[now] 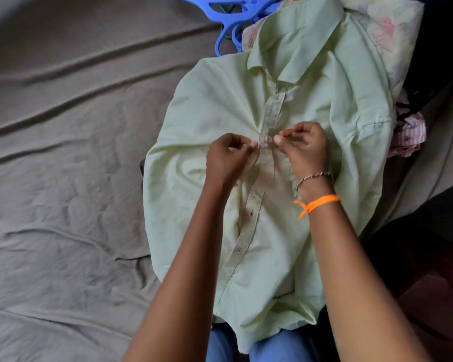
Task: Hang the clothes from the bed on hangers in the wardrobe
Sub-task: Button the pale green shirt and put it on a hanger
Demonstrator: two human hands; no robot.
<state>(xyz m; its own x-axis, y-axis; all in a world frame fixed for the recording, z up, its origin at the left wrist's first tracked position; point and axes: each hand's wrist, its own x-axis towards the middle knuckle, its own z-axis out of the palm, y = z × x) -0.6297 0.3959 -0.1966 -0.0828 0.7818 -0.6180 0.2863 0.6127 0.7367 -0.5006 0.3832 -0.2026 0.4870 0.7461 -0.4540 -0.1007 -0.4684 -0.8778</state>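
Observation:
A pale green collared shirt [207, 105] lies face up on the bed, collar away from me, hem over my knees. My left hand [226, 159] pinches the shirt's button placket from the left. My right hand [305, 148] pinches the same placket from the right, at a button in the middle of the chest. Both sets of fingertips are closed on the fabric around that button. Blue plastic hangers [236, 14] lie on the bed beyond the collar.
The grey-brown bedsheet [63, 152] stretches out to the left. A floral pillow [392, 32] sits at top right under the shirt's shoulder. A pink striped garment [409, 134] lies at the right beside dark cloth. A dark floor shows lower right.

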